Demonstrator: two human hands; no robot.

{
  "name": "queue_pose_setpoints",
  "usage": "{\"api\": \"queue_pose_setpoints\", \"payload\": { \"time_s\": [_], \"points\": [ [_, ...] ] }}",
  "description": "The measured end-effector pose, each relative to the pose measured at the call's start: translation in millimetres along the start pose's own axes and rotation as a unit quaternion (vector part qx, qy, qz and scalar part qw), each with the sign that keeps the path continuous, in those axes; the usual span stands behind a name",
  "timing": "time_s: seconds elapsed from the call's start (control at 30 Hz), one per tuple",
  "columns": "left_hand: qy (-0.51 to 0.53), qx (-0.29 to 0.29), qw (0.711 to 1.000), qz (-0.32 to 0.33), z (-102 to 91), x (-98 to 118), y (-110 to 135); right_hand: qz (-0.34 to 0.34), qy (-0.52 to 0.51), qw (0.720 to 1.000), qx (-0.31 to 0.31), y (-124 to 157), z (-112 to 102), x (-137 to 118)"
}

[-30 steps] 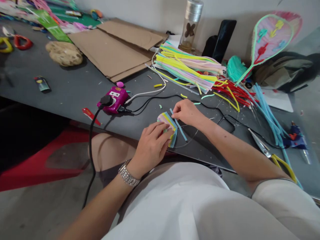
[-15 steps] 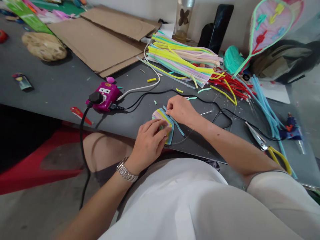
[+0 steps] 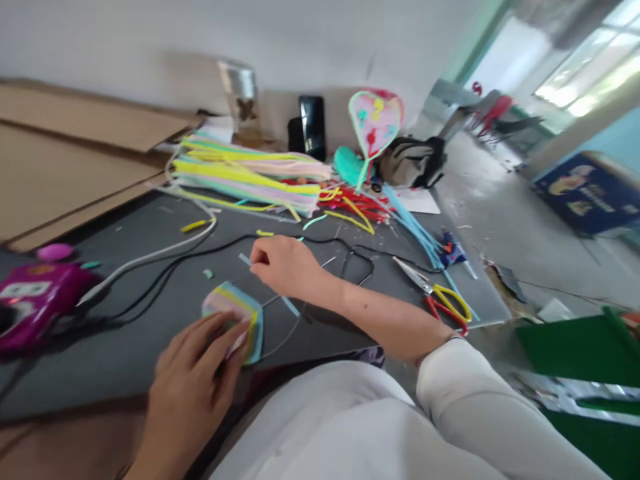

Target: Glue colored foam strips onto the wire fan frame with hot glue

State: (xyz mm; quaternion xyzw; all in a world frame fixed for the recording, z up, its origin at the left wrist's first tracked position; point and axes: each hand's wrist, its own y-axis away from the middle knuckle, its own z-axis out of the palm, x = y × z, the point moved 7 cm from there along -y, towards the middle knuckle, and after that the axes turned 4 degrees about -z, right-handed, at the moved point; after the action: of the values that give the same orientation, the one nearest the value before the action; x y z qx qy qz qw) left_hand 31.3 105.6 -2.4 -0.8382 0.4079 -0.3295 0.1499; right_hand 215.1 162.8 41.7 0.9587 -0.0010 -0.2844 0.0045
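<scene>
A small panel of pipe cleaners [image 3: 229,295], striped pink, yellow and light blue, lies at the near edge of the grey table. My left hand [image 3: 200,367] grips it, with fingers and thumb curled over its near part and hiding much of it. To the right and farther back, my right hand [image 3: 290,267] is closed in a pinch on a short light-blue pipe cleaner [image 3: 290,306], whose ends show on either side of the hand. The pipe cleaner is apart from the panel.
Bundled pipe cleaners [image 3: 250,180] lie at the back, beside cardboard [image 3: 75,160]. Scissors [image 3: 425,287] and a blue glue gun [image 3: 453,250] are on the right. A purple power socket [image 3: 40,300] sits left, its black cable [image 3: 190,247] crossing the table. A heart-shaped pipe-cleaner piece [image 3: 375,123] stands behind.
The view has swung to the right, now showing the floor and a window. My right hand has moved away from the panel with the blue pipe cleaner; my left hand stays on the panel.
</scene>
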Motion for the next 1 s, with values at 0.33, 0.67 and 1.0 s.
{"api": "queue_pose_setpoints", "payload": {
  "time_s": [0.33,0.67,1.0],
  "points": [
    [0.034,0.032,0.999,-0.012,-2.1,-5.1,4.8,0.165,0.140,0.961,0.170,30.5,-133.5,151.6],
    [0.034,0.046,0.994,-0.096,-27.4,-9.7,16.6,-0.085,0.181,0.978,0.054,30.5,-61.2,77.5],
    [0.060,0.111,0.974,-0.190,-50.0,-25.8,33.7,-0.173,0.399,0.900,-0.026,59.3,-2.0,52.4]
  ]
}}
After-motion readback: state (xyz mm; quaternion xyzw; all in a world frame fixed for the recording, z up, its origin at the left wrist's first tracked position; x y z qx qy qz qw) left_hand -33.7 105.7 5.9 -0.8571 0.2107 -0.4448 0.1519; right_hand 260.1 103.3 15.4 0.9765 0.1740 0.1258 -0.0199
